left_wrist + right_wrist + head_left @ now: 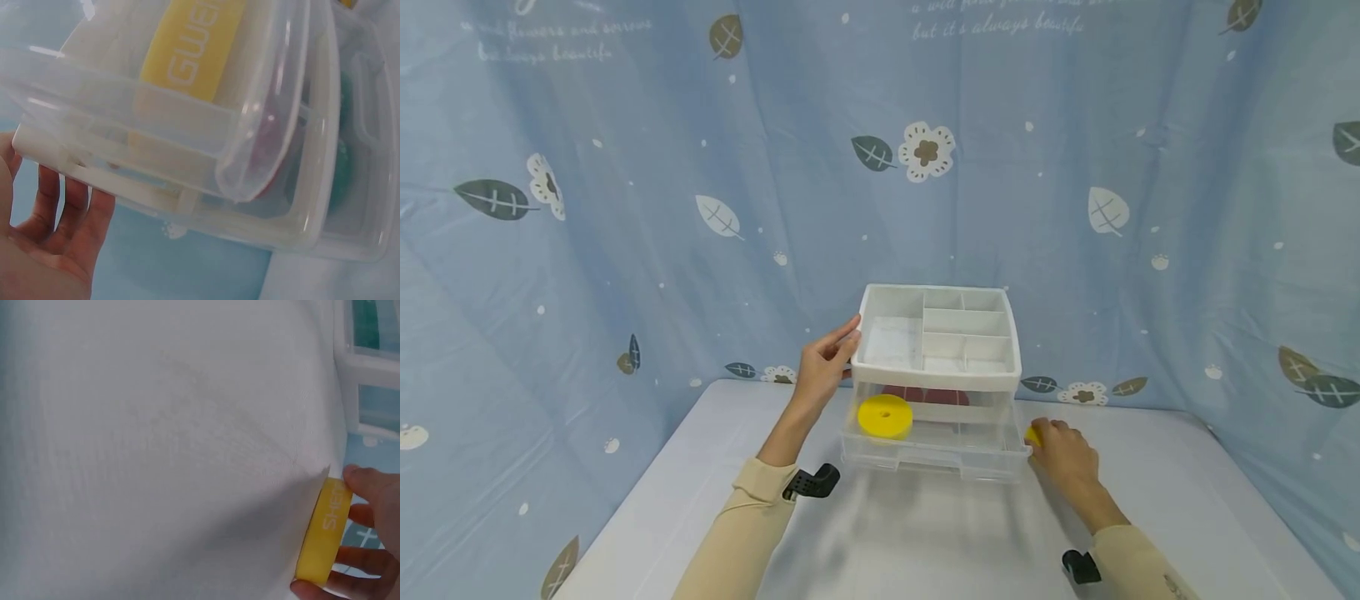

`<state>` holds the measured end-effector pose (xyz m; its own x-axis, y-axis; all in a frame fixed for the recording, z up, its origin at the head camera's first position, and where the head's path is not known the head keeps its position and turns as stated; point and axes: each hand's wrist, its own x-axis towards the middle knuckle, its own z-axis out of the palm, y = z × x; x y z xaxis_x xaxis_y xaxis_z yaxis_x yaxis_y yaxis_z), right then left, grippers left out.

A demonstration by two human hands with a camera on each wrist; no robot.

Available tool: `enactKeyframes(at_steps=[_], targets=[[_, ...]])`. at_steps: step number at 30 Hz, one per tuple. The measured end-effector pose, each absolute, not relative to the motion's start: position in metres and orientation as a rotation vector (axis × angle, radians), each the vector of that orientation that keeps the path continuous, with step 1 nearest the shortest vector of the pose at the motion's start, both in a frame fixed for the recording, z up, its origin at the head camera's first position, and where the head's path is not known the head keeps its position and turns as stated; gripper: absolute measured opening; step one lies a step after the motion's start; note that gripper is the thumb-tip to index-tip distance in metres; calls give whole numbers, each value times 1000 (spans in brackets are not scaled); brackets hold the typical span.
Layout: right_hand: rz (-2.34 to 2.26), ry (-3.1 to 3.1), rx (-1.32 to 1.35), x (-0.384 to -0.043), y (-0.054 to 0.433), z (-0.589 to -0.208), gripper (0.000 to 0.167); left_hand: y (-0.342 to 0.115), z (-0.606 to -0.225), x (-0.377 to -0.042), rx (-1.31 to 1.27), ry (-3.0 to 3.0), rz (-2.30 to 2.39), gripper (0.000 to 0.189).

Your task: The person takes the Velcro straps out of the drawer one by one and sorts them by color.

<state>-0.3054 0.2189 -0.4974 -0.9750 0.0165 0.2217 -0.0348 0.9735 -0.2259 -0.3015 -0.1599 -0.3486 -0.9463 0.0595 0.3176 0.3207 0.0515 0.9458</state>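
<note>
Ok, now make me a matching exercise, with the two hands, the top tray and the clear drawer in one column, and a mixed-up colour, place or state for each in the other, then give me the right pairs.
Column one
1. Left hand
2. Top tray
3. Right hand
4. Clear drawer

Column two
A. White, divided into compartments
B. Touching the tray's left side
C. Pulled out, with a yellow disc inside
D. Pinching a second yellow disc

Right pairs: 1-B, 2-A, 3-D, 4-C
</note>
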Motion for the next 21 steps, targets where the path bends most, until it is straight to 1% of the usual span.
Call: enactKeyframes(at_steps=[12, 21], targets=[[332, -2898, 32, -301, 217, -492, 42, -159, -347, -301, -392, -2138, -1990, 41], [322, -2875, 62, -299, 218, -499, 42, -160, -344, -299, -393, -2143, -1993, 42]])
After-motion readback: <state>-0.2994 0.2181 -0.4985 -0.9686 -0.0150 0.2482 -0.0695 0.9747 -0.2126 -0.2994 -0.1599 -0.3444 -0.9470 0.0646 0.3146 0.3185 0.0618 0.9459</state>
